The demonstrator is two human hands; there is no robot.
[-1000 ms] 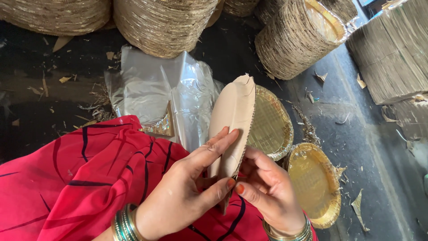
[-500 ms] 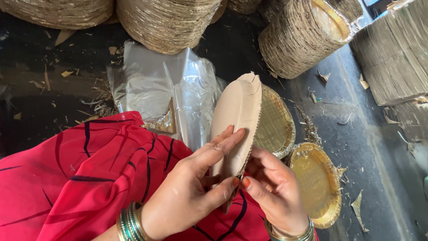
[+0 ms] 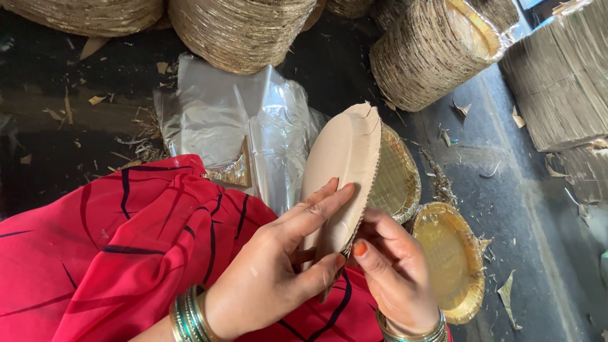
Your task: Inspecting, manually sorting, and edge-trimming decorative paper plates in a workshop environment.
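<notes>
**Plates held on edge between both hands**

Your left hand [image 3: 272, 278] clamps the small stack of paper plates [image 3: 342, 171] from its tan back; your right hand [image 3: 392, 278] pinches the lower rim. The stack stands over your red-draped lap [image 3: 114, 253], its long axis pointing up and away from your fingers.

The plate stack [image 3: 342, 183] shows a matt, brown paper back, the golden plate [image 3: 449, 259] a glossy foil face, the bags [image 3: 247, 126] look like thin shiny plastic, and the red cloth [image 3: 114, 247] is soft and smooth.
</notes>
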